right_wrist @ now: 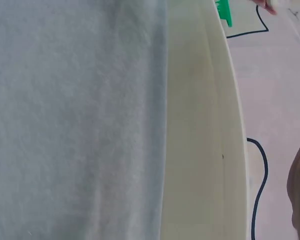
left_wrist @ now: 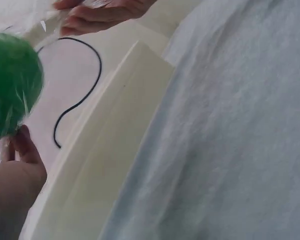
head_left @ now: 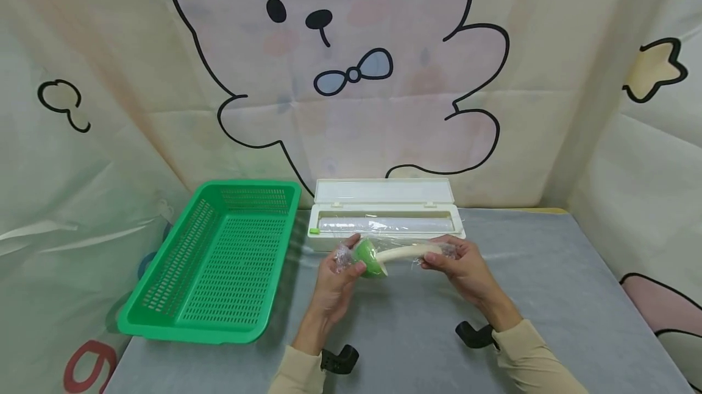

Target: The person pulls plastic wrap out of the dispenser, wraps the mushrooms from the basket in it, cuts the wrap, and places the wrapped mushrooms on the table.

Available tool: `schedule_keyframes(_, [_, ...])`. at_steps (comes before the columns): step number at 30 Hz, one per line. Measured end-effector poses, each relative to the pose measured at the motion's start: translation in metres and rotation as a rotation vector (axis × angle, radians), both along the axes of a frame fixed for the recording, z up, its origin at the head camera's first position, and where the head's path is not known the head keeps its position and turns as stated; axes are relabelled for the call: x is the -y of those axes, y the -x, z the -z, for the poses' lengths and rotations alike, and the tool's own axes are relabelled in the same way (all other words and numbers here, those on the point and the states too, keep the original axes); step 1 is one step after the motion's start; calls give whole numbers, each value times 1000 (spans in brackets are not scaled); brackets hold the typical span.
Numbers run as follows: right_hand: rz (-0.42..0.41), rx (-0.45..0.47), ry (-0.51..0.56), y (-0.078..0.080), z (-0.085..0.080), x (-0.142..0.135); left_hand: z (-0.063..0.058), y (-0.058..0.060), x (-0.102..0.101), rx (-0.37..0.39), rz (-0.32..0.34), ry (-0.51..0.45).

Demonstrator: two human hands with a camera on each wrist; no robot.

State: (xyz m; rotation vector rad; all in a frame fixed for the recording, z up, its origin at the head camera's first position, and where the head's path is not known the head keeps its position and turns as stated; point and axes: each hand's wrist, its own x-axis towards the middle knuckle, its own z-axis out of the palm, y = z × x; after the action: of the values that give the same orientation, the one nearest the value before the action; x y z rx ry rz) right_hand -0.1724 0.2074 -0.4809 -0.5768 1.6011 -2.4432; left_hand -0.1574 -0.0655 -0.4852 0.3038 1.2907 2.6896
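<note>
A utensil (head_left: 367, 257) with a rounded green head and a slim white handle lies level in both hands, wrapped in clear plastic film. My left hand (head_left: 336, 278) grips the bunched film at the green head, thumb toward me. At the handle's far end, my right hand (head_left: 463, 269) pinches handle and film between thumb and fingers. Just behind them stands a white cling film box (head_left: 386, 237) with its lid raised and a film roll (head_left: 384, 225) inside. The left wrist view shows the green head (left_wrist: 15, 85) close up; the right wrist view catches only part of a hand.
A green perforated basket (head_left: 269, 315) stands on the left of the grey-covered table (head_left: 417, 345). The cling film box sits against the back edge. A curtain (head_left: 417, 126) with cartoon drawings surrounds the table at the back and sides.
</note>
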Motion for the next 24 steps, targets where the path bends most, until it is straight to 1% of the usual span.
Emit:
schedule_keyframes(2, [-3,-1,9,0,1,2,2,-2,-2,17,20,-23])
schedule_keyframes(4, [5,-5,2,1,1,4,2,-3,-3,29,16,-34])
schedule_keyframes(6, [24,-8,-17,1,2,5,0,-3,-3,36,-15,-14])
schedule_keyframes(9, [53,-11,-56,1,1,6,-4,-2,-2,31,-89,33])
schedule_keyframes(11, [59,-18,-79,0,1,5,-6,0,-1,22,-130,62])
schedule_keyframes(12, [53,-30,-81,0,0,5,-8,0,-1,20,-141,60])
schedule_keyframes(14, [25,-52,-59,0,-1,3,-10,0,0,17,-158,50])
schedule_keyframes(17, [-64,-77,50,1,-3,-1,-14,0,1,27,-167,8])
schedule_keyframes(20, [-159,-29,173,3,-3,-3,-17,1,3,45,-176,-32])
schedule_keyframes(23, [-219,45,243,6,-1,-2,-20,1,5,59,-170,-61])
schedule_keyframes(24, [-236,59,249,7,0,0,-21,1,5,65,-165,-64])
